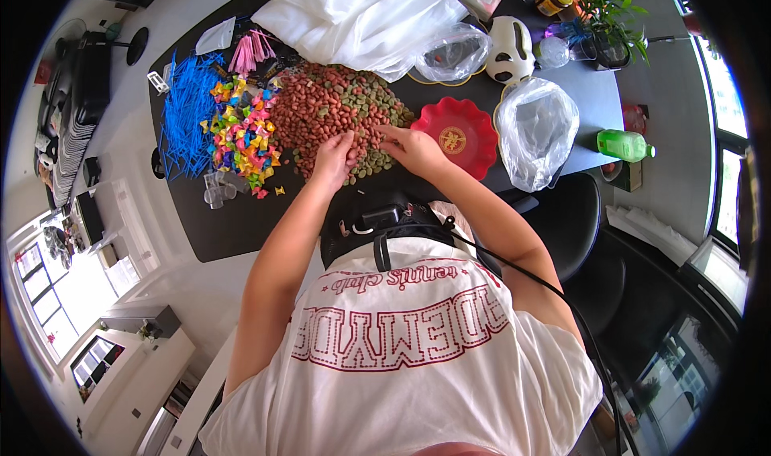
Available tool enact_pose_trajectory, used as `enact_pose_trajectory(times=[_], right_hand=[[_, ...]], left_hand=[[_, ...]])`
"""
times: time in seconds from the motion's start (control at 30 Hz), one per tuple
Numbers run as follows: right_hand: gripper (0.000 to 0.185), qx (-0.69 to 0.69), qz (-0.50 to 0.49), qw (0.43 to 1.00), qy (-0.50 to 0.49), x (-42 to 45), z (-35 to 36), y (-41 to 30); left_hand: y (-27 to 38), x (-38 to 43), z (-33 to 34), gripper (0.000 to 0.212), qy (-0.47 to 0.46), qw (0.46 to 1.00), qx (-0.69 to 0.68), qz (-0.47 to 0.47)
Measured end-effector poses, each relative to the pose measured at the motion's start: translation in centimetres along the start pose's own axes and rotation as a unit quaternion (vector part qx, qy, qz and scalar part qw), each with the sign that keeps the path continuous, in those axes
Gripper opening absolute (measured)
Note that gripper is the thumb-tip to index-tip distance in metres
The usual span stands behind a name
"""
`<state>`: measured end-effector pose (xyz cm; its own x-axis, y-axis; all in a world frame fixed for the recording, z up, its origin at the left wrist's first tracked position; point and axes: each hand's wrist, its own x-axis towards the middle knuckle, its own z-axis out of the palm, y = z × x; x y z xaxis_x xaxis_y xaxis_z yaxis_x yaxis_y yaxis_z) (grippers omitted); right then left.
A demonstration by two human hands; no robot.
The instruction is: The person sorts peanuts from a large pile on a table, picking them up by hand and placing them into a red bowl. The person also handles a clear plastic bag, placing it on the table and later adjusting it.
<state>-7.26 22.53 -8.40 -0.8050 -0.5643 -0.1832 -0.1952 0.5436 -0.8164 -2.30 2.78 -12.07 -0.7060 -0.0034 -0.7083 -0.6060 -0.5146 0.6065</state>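
Observation:
A mixed heap of reddish-brown peanuts (313, 103) and flat green beans or seeds (370, 162) lies on the dark table. My left hand (335, 159) is at the near edge of the heap, fingers bent together; whether it holds anything is too small to tell. My right hand (414, 148) reaches over the heap's right side, thumb and forefinger near each other; what lies between them is unclear. Left of the heap is a pile of small colourful folded pieces (247, 133), with blue thin sticks (188, 115) beyond. A red scalloped plate (476, 132) sits beside my right hand.
Clear plastic bags line two containers, one at the right (536, 136) and one behind (452, 52). A large white plastic bag (355, 16) covers the back. Clear plastic cups (220, 191) stand front left. A black cable (530, 275) crosses my right arm.

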Motion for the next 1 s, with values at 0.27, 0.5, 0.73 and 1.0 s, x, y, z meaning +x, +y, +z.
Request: enact_pose_trajectory(times=[0.27,0.5,0.73,1.0], right_hand=[[0.024,-0.024,-0.080,0.993,0.082,-0.7,2.1,0.4],[0.015,-0.091,-0.100,0.988,0.076,-0.7,0.4,0.7],[0.019,-0.012,0.060,0.988,0.142,2.9,-3.1,4.2],[0.019,0.332,0.257,0.872,0.251,6.0,-8.3,11.1]], left_hand=[[-1.1,-1.8,2.7,0.020,-0.074,0.994,0.082,-0.005],[-0.4,-1.3,1.6,0.024,-0.123,0.985,0.117,-0.039],[0.4,0.6,-0.4,0.026,-0.032,0.947,0.310,0.076],[2.5,3.4,-5.6,0.037,0.187,0.843,0.470,0.184]])
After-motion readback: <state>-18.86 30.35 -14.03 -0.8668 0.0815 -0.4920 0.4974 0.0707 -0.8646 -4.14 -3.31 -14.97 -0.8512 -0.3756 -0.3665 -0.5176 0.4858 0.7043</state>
